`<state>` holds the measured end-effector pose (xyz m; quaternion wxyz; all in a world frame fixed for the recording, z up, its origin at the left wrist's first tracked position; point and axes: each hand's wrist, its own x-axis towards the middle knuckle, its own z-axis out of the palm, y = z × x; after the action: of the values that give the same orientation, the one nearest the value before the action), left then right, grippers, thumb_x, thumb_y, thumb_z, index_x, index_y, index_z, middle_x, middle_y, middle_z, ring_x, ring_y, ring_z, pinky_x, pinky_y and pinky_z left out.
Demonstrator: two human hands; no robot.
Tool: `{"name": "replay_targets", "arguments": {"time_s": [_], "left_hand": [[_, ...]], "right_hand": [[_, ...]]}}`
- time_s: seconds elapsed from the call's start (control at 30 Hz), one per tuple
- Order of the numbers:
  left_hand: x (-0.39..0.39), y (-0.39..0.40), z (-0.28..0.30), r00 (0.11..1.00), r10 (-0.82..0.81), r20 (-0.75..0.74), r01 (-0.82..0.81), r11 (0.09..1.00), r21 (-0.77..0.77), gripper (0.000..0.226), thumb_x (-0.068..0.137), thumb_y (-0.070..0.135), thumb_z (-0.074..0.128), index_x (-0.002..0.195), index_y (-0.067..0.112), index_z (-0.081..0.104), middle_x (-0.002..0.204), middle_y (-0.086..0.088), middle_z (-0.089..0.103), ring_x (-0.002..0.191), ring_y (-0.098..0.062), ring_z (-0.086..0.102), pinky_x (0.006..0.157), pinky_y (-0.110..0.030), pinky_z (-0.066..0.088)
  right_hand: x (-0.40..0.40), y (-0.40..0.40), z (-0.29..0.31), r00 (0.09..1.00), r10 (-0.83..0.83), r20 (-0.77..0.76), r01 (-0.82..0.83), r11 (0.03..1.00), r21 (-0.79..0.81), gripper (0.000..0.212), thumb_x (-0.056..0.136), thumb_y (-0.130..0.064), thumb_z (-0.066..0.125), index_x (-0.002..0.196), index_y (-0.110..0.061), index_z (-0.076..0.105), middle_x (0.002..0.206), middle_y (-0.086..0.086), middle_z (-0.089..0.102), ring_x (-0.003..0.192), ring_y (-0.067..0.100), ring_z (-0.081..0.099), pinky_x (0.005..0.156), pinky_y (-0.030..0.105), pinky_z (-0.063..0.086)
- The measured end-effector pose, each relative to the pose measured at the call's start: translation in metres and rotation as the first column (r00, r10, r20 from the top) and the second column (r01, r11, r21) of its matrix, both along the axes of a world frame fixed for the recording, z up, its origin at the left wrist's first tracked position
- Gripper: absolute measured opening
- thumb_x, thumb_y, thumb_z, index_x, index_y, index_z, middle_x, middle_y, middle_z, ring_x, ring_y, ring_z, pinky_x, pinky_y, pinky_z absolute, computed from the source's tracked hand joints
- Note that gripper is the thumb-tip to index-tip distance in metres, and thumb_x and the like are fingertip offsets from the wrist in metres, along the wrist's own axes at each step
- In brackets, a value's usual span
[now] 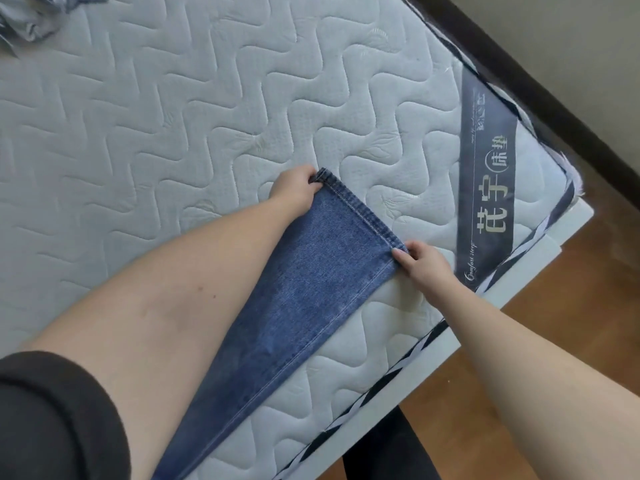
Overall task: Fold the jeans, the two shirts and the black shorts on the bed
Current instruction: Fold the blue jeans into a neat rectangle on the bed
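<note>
A: Where are the jeans?
B: The blue jeans (311, 292) lie stretched flat along the near edge of the quilted mattress (173, 116).
A: And the hands?
B: The left hand (294, 192) pinches one hem corner; the right hand (422, 268) pinches the other. Grey clothing (31, 22) lies far off.

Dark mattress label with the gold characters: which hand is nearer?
Right. The right hand pinches the jeans hem corner just beside the label; the left hand grips the opposite hem corner, farther away.
</note>
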<state>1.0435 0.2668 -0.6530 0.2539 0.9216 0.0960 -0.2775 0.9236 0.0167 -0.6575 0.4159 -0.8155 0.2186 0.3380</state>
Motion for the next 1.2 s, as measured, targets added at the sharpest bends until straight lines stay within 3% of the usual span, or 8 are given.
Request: {"name": "replay_targets", "arguments": {"time_s": [0.07,0.17,0.37,0.57,0.9,1.0,1.1,1.2], "left_hand": [[0.005,0.000,-0.003,1.000,0.009,-0.027,-0.009,1.000,0.000,0.019,0.098,0.030,0.057,0.103,0.011,0.062,0.106,-0.012,0.066,0.098,-0.029,0.057,0.074,-0.030,0.035],[0.011,-0.002,-0.004,0.997,-0.024,-0.079,0.024,1.000,-0.005,0.024,0.099,0.028,0.055,0.109,0.008,0.061,0.111,-0.015,0.065,0.104,-0.031,0.057,0.076,-0.028,0.034],[0.023,-0.003,0.000,0.982,-0.093,-0.164,0.098,0.995,0.018,0.021,0.099,0.028,0.056,0.109,0.009,0.057,0.116,-0.018,0.062,0.106,-0.030,0.056,0.076,-0.027,0.033],[0.022,-0.012,-0.006,0.986,-0.064,-0.157,0.074,0.995,0.062,0.027,0.100,0.023,0.055,0.118,0.003,0.056,0.121,-0.019,0.061,0.113,-0.034,0.055,0.081,-0.029,0.037],[-0.017,-0.021,0.011,0.992,-0.001,0.124,-0.020,0.986,0.164,0.037,0.099,0.021,0.050,0.136,0.020,0.045,0.132,-0.010,0.049,0.122,-0.031,0.045,0.100,-0.042,0.035],[-0.039,0.004,0.035,0.981,0.016,0.194,-0.035,0.995,0.092,0.046,0.097,0.020,0.053,0.142,0.020,0.042,0.138,-0.010,0.047,0.127,-0.030,0.043,0.105,-0.040,0.033],[-0.087,0.035,0.048,0.967,0.030,0.255,-0.060,0.992,0.112,0.045,0.094,0.017,0.054,0.138,0.018,0.048,0.130,-0.010,0.054,0.122,-0.032,0.047,0.102,-0.041,0.034],[-0.167,0.055,0.054,0.968,0.166,0.188,-0.190,0.974,0.121,0.042,0.093,0.014,0.051,0.135,0.020,0.050,0.129,-0.008,0.056,0.121,-0.029,0.047,0.101,-0.040,0.033]], "right_hand": [[0.000,0.002,-0.001,0.995,-0.098,-0.006,0.098,0.993,0.068,0.010,0.098,-0.027,0.058,0.096,-0.018,0.061,0.085,-0.004,0.062,0.078,0.014,0.054,0.062,0.013,0.038],[0.000,-0.001,-0.004,0.988,-0.152,-0.037,0.155,0.979,0.129,0.008,0.099,-0.027,0.056,0.094,-0.023,0.062,0.093,-0.001,0.066,0.086,0.017,0.057,0.080,0.031,0.043],[0.007,-0.005,-0.006,0.993,-0.090,-0.076,0.097,0.991,0.093,0.016,0.098,-0.027,0.057,0.083,-0.023,0.058,0.088,0.000,0.063,0.080,0.016,0.053,0.073,0.032,0.039],[0.004,0.005,-0.006,0.999,0.043,0.014,-0.042,0.997,-0.072,0.011,0.099,-0.027,0.054,0.094,-0.018,0.055,0.087,0.002,0.060,0.082,0.020,0.052,0.064,0.029,0.026],[0.006,0.029,-0.001,0.999,-0.022,-0.042,0.014,0.983,-0.181,0.024,0.102,-0.026,0.047,0.114,-0.006,0.051,0.098,0.009,0.055,0.090,0.024,0.048,0.073,0.031,0.030],[0.009,0.019,0.008,0.999,0.020,-0.038,-0.028,0.974,-0.224,0.026,0.095,-0.032,0.059,0.104,-0.008,0.060,0.090,0.005,0.060,0.090,0.028,0.057,0.071,0.031,0.035],[0.003,0.012,0.023,0.989,-0.124,0.082,0.146,0.907,-0.394,0.038,0.083,-0.043,0.073,0.095,-0.014,0.051,0.096,0.006,0.060,0.093,0.031,0.058,0.083,0.040,0.044],[-0.018,0.019,0.041,0.988,-0.050,0.143,0.117,0.850,-0.514,0.032,0.087,-0.040,0.068,0.091,-0.017,0.047,0.097,0.006,0.057,0.091,0.032,0.057,0.087,0.046,0.045]]}}
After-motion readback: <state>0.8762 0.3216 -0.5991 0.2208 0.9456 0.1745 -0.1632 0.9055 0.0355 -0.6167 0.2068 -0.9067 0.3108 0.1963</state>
